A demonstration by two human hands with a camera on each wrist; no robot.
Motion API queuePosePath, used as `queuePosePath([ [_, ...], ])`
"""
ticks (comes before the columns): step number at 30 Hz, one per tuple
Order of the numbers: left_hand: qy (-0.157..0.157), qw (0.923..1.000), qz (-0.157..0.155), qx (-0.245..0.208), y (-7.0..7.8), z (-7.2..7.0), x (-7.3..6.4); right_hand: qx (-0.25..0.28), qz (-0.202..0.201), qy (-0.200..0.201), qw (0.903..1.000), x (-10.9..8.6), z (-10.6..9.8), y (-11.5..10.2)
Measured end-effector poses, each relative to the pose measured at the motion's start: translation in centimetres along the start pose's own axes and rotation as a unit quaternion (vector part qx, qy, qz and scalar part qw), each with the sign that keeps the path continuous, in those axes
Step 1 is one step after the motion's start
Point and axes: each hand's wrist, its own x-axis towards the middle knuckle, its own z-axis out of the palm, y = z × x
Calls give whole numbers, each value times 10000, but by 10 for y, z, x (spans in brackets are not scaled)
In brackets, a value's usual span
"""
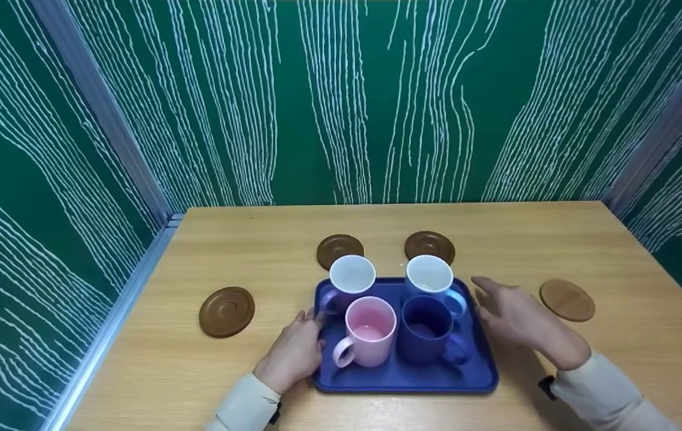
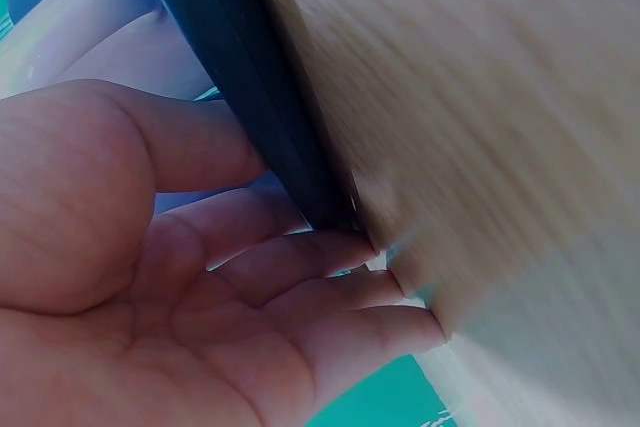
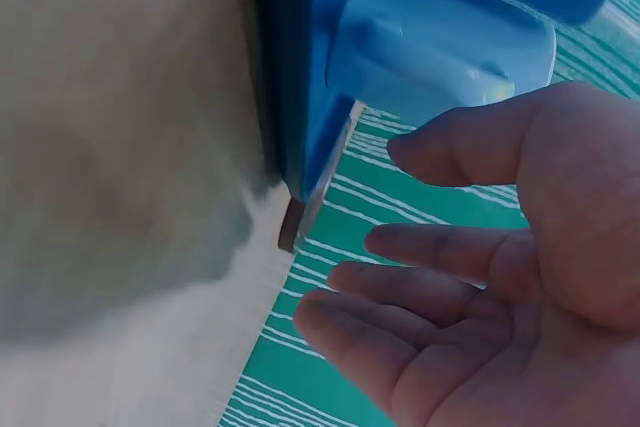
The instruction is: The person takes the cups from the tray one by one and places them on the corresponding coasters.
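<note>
A blue tray (image 1: 352,382) lies on the table with several mugs standing on it. At the front are a pink mug (image 1: 370,332) and a dark blue mug (image 1: 426,335); behind them stand a purple mug (image 1: 349,293) and a light blue mug (image 1: 430,281). My left hand (image 1: 294,350) is at the tray's left side. In the left wrist view, its thumb (image 2: 215,142) touches the tray wall and its fairly straight fingers reach past the rim to the tabletop. Apart from the tray's right side, my right hand (image 1: 514,314) hovers with fingers loosely spread, holding nothing.
Brown round coasters lie around the tray on the wooden table (image 1: 155,365): one at left (image 1: 227,312), two behind the mugs (image 1: 339,248), and a lighter one (image 1: 567,300) beyond my right hand. Green panels with white lines (image 1: 335,102) rise behind and beside the table.
</note>
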Motion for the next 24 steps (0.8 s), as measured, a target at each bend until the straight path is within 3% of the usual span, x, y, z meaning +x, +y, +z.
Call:
queuePosePath([
  [5, 66, 9999, 71, 40, 0, -1, 0, -82, -189, -74, 9998, -9, 9, -1],
  [14, 35, 10000, 58, 12, -1, 0, -1, -4, -64, -286, 9996, -20, 16, -3],
  [24, 67, 9999, 37, 112, 0, 0, 0, -66, -628, -33, 9980, -27, 25, -3],
])
